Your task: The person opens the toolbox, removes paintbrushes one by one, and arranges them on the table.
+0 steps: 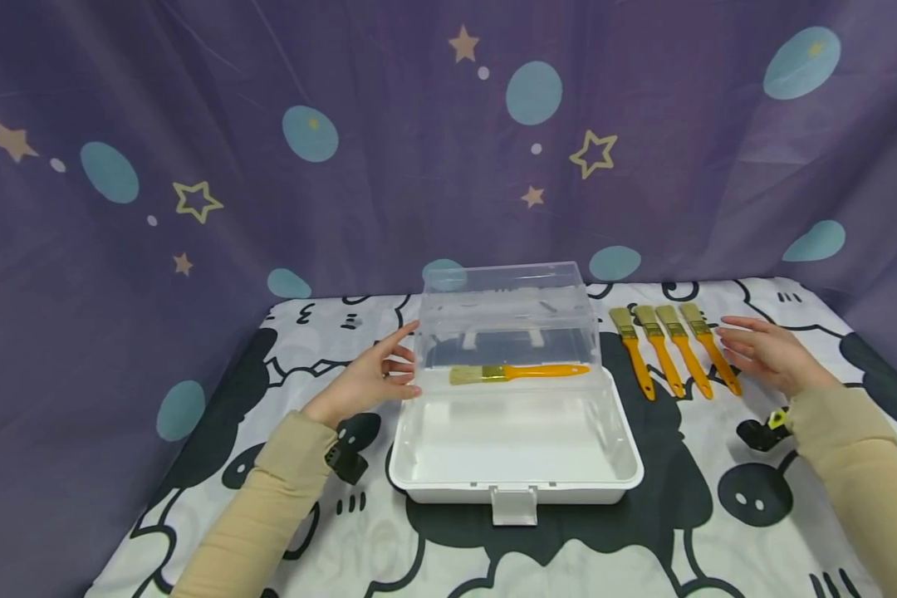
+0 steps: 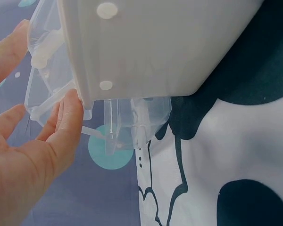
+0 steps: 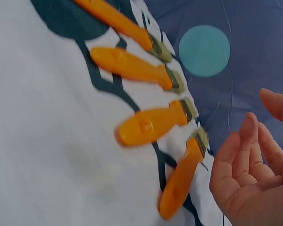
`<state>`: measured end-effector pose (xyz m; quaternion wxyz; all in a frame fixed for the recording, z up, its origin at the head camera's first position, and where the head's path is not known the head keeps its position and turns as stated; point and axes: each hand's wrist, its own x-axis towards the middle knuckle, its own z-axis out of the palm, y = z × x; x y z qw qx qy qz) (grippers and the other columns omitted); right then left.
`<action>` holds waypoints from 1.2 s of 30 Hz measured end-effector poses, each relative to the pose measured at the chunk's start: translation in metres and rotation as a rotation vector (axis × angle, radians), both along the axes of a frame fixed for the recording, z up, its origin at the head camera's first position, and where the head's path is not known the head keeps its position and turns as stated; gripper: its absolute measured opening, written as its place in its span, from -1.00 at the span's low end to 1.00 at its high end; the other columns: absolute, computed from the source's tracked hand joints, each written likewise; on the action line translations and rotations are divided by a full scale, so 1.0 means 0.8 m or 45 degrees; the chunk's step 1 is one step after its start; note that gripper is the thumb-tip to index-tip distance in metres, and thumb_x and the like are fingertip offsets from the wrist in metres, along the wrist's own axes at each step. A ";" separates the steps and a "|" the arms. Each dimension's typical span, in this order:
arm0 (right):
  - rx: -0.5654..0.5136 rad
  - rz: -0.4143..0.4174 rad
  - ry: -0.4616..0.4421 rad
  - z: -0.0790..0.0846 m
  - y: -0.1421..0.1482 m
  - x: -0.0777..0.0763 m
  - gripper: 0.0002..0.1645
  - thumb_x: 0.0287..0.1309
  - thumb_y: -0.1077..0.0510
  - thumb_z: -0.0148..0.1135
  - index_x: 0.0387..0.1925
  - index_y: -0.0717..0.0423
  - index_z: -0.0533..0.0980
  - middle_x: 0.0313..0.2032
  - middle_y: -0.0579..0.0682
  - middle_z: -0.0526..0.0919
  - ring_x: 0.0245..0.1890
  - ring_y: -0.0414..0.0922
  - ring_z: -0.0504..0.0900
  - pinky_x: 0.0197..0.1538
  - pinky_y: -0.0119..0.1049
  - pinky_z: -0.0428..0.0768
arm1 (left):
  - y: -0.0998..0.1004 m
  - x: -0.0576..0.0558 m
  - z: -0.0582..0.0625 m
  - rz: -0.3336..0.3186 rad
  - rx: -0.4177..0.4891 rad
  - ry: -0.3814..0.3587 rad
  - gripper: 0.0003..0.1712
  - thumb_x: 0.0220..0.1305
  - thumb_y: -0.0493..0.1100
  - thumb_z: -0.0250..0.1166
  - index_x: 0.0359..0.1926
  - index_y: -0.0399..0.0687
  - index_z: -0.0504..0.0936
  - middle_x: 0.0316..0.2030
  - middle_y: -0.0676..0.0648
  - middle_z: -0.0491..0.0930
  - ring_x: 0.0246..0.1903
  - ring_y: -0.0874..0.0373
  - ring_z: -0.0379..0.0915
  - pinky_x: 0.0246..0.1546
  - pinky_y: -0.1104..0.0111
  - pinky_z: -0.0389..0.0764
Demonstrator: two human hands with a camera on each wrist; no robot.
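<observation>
A white plastic box [image 1: 516, 448] lies open in the middle, its clear lid [image 1: 508, 295] raised at the back. One paintbrush [image 1: 546, 371] with an orange handle lies crosswise in the rear part of the box, bristles to the left. At the box's left rear side is my left hand [image 1: 370, 378], fingers spread, fingertips right at the box edge and the clear plastic parts [image 2: 47, 101]. My right hand [image 1: 770, 353] is beside a row of several similar paintbrushes [image 1: 688, 361], fingers slightly bent, holding nothing. In the right wrist view it is near the closest brush [image 3: 181, 181].
A white cloth [image 1: 374, 540] with black cartoon figures covers the table. Behind it hangs a purple curtain [image 1: 389, 199] with stars and blue ovals. The box's white latch [image 1: 514, 507] hangs down at the front.
</observation>
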<state>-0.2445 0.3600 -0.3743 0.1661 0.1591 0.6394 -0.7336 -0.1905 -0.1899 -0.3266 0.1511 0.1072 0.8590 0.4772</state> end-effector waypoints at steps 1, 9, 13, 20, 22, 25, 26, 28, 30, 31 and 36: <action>-0.075 0.001 -0.004 0.001 -0.001 0.000 -0.48 0.10 0.03 0.34 0.06 -0.35 0.34 -0.27 -0.32 0.47 -0.30 -0.40 0.53 -0.16 -0.55 0.65 | 0.000 0.000 0.000 0.001 0.001 0.000 0.11 0.09 -0.32 0.40 0.48 0.35 -0.06 0.11 -0.21 0.29 0.03 -0.05 0.43 0.01 0.27 0.64; -0.246 0.090 0.021 0.011 -0.023 0.002 -0.59 0.22 0.18 0.22 0.03 -0.22 0.33 -0.27 -0.30 0.53 -0.27 -0.35 0.56 -0.09 -0.48 0.64 | 0.000 0.001 0.000 0.001 0.009 0.001 0.11 0.09 -0.32 0.40 0.48 0.36 -0.06 0.10 -0.21 0.29 0.03 -0.04 0.42 0.03 0.27 0.63; -0.192 0.170 0.073 0.016 -0.034 0.001 -0.57 0.26 0.13 0.18 0.09 -0.25 0.30 -0.07 -0.28 0.36 -0.18 -0.37 0.47 -0.05 -0.50 0.61 | 0.000 0.001 -0.001 0.004 0.009 0.002 0.11 0.09 -0.32 0.40 0.48 0.33 -0.06 0.10 -0.21 0.29 0.03 -0.03 0.43 0.03 0.27 0.63; -0.187 0.284 0.188 0.033 -0.055 0.003 -0.81 0.30 0.18 0.13 -0.17 -0.24 0.50 -0.22 -0.34 0.57 -0.20 -0.33 0.56 -0.12 -0.48 0.62 | 0.001 0.001 0.001 0.004 0.004 0.001 0.11 0.09 -0.33 0.40 0.48 0.36 -0.06 0.10 -0.21 0.29 0.02 -0.03 0.42 0.03 0.27 0.63; -0.167 0.325 0.222 0.039 -0.061 0.004 -0.80 0.32 0.18 0.10 -0.20 -0.25 0.52 -0.21 -0.34 0.57 -0.21 -0.32 0.56 -0.14 -0.48 0.63 | 0.001 0.002 0.001 0.004 0.004 0.001 0.11 0.09 -0.32 0.40 0.47 0.38 -0.06 0.11 -0.21 0.29 0.03 -0.04 0.42 0.03 0.27 0.63; -0.162 0.369 0.258 0.050 -0.068 0.005 -0.77 0.34 0.20 0.07 -0.20 -0.24 0.56 -0.20 -0.31 0.57 -0.21 -0.30 0.56 -0.13 -0.47 0.65 | 0.000 0.002 0.001 0.003 0.007 -0.002 0.11 0.09 -0.31 0.40 0.47 0.41 -0.06 0.11 -0.22 0.28 0.04 -0.05 0.42 0.04 0.27 0.62; -0.172 0.379 0.268 0.054 -0.071 0.006 -0.76 0.34 0.21 0.05 -0.20 -0.22 0.56 -0.20 -0.28 0.58 -0.22 -0.29 0.56 -0.13 -0.46 0.65 | 0.000 0.002 0.001 0.002 0.008 -0.004 0.10 0.10 -0.31 0.40 0.47 0.40 -0.06 0.11 -0.22 0.28 0.05 -0.05 0.42 0.04 0.26 0.63; -0.193 0.396 0.287 0.061 -0.076 0.006 -0.74 0.35 0.23 0.04 -0.21 -0.19 0.59 -0.22 -0.23 0.60 -0.26 -0.27 0.56 -0.15 -0.46 0.66 | 0.000 0.001 0.000 0.002 0.005 -0.008 0.10 0.10 -0.30 0.40 0.47 0.38 -0.06 0.11 -0.21 0.29 0.06 -0.06 0.42 0.03 0.26 0.63; -0.199 0.416 0.304 0.069 -0.082 0.006 -0.74 0.35 0.23 0.04 -0.20 -0.17 0.60 -0.24 -0.20 0.61 -0.29 -0.25 0.57 -0.16 -0.45 0.67 | -0.001 0.001 -0.001 0.003 0.003 -0.014 0.10 0.10 -0.29 0.40 0.48 0.37 -0.06 0.11 -0.21 0.29 0.07 -0.07 0.41 0.02 0.26 0.64; -0.201 0.429 0.310 0.073 -0.085 0.005 -0.74 0.35 0.23 0.04 -0.20 -0.17 0.61 -0.25 -0.18 0.62 -0.30 -0.25 0.57 -0.17 -0.45 0.67 | -0.001 0.000 -0.001 0.003 0.002 -0.016 0.10 0.10 -0.29 0.40 0.48 0.36 -0.06 0.11 -0.21 0.29 0.07 -0.08 0.41 0.01 0.26 0.64; -0.090 0.469 0.348 0.093 -0.101 0.004 -0.75 0.35 0.21 0.04 -0.20 -0.21 0.58 -0.23 -0.20 0.60 -0.27 -0.25 0.57 -0.18 -0.46 0.67 | -0.002 0.001 -0.001 0.001 0.007 -0.015 0.10 0.10 -0.28 0.41 0.48 0.34 -0.06 0.11 -0.22 0.30 0.07 -0.12 0.41 0.00 0.27 0.65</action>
